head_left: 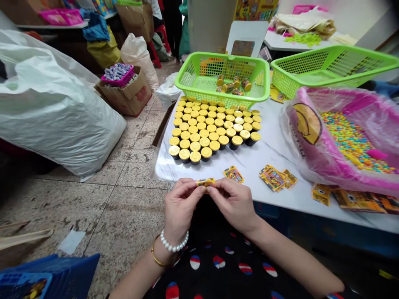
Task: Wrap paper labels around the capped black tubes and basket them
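Just off the table's front edge, my left hand (184,203) and my right hand (235,203) meet, both closed in a pinch. Between their fingertips is a small yellow printed label (205,182), bent or rolled; the fingers cover part of it. On the tabletop just beyond lies a single flat label (233,174), and a loose pile of similar labels (274,177) is to the right. Past my hands stand many small dark jars with yellow lids (204,133), upright in close rows.
A green basket (222,99) behind the jars contains several labelled jars. Another green basket (336,83) is at the back right. A pink plastic-lined basket (346,176) of colourful candies stands on the white table (199,168). Left on the floor are a big white sack (62,108) and a cardboard box (127,97).
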Demonstrator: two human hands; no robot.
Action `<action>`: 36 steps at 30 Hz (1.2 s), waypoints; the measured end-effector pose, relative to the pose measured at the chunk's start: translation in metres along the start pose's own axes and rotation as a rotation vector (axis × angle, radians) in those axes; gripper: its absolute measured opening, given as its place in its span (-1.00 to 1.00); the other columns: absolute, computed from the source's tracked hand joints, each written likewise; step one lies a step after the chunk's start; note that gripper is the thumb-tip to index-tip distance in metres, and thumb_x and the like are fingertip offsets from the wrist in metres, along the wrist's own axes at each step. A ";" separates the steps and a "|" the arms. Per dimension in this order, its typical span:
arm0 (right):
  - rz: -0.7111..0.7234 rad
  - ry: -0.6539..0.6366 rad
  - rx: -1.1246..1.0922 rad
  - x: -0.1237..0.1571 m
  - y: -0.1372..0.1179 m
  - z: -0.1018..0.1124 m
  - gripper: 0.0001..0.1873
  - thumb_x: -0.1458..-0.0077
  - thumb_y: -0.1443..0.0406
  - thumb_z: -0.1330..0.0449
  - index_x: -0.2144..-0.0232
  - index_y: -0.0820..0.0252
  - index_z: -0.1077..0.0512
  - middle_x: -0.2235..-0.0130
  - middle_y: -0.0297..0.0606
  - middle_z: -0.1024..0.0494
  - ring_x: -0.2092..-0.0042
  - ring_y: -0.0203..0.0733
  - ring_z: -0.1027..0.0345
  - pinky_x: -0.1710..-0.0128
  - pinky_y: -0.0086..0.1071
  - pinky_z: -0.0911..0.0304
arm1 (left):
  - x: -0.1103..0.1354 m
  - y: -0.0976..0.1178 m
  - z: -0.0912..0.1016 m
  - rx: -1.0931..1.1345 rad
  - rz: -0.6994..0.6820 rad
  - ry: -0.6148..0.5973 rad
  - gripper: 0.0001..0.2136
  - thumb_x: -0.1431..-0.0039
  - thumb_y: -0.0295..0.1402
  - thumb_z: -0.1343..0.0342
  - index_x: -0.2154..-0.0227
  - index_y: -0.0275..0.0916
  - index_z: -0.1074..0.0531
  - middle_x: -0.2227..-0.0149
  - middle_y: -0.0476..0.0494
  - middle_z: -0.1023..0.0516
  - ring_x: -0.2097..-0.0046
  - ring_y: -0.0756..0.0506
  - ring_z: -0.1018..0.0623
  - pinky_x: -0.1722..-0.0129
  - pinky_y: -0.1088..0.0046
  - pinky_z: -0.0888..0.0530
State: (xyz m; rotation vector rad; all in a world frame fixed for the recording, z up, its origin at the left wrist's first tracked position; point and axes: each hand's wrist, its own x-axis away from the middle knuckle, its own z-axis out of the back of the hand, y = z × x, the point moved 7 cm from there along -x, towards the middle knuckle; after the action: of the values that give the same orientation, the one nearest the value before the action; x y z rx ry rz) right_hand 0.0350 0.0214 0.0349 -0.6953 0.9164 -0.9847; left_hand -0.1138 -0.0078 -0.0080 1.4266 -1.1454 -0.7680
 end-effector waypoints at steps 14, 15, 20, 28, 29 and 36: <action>0.401 0.157 0.918 -0.048 -0.022 0.000 -0.86 -0.21 0.26 -0.20 0.24 0.12 -0.56 0.25 -0.21 -0.57 0.31 -0.15 -0.35 0.43 -0.34 -0.14 | 0.001 -0.014 0.015 0.275 0.404 -0.017 -0.70 0.14 -0.26 -0.42 0.41 -0.33 -0.49 0.67 0.06 -0.43 0.78 0.16 -0.24 0.80 0.71 0.06; 0.417 0.162 0.924 -0.046 -0.023 -0.002 -0.87 -0.21 0.26 -0.19 0.26 0.13 -0.55 0.18 -0.19 -0.58 0.28 -0.14 -0.35 0.40 -0.33 -0.16 | 0.001 -0.015 0.013 0.294 0.416 -0.028 -0.69 0.15 -0.27 -0.43 0.41 -0.34 -0.50 0.66 0.05 -0.44 0.77 0.17 -0.24 0.80 0.72 0.06; 0.477 0.131 0.858 -0.044 -0.021 -0.007 -0.89 -0.22 0.35 -0.15 0.34 0.17 -0.48 0.13 -0.18 -0.60 0.23 -0.12 -0.37 0.31 -0.29 -0.25 | -0.004 -0.016 0.008 0.367 0.458 -0.080 -0.70 0.10 -0.26 -0.41 0.45 -0.38 -0.46 0.54 -0.04 -0.53 0.75 0.22 -0.20 0.80 0.72 0.05; -0.163 -0.003 -0.232 -0.033 0.022 0.028 -0.62 -0.06 0.26 -0.29 0.02 0.13 -0.49 0.24 -0.24 -0.54 0.29 -0.21 -0.44 0.26 -0.31 -0.43 | -0.005 -0.018 0.005 0.396 0.482 -0.047 -0.65 0.11 -0.30 -0.42 0.32 -0.37 -0.45 0.49 0.00 -0.53 0.76 0.23 -0.20 0.80 0.71 0.04; -0.267 -0.049 -0.418 -0.027 0.026 0.027 -0.66 -0.07 0.24 -0.29 0.06 0.11 -0.52 0.24 -0.25 -0.57 0.28 -0.21 -0.47 0.24 -0.31 -0.44 | -0.006 -0.018 0.003 0.390 0.486 -0.054 -0.65 0.10 -0.29 -0.42 0.32 -0.38 -0.45 0.51 0.01 -0.52 0.76 0.23 -0.21 0.80 0.72 0.05; -0.493 -0.154 -0.754 -0.011 0.029 0.010 -0.69 -0.06 0.22 -0.34 0.12 0.16 -0.56 0.10 -0.17 -0.63 0.07 -0.08 -0.53 -0.07 -0.12 -0.39 | -0.008 -0.017 -0.012 0.412 0.486 -0.096 -0.68 0.07 -0.33 -0.40 0.30 -0.36 -0.45 0.51 0.02 -0.52 0.76 0.23 -0.20 0.80 0.72 0.03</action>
State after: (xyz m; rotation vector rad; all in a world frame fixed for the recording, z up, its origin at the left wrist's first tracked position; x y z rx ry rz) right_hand 0.0516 0.0440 0.0192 -1.6719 0.9998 -0.9810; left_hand -0.1017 0.0023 -0.0233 1.3613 -1.7133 -0.2650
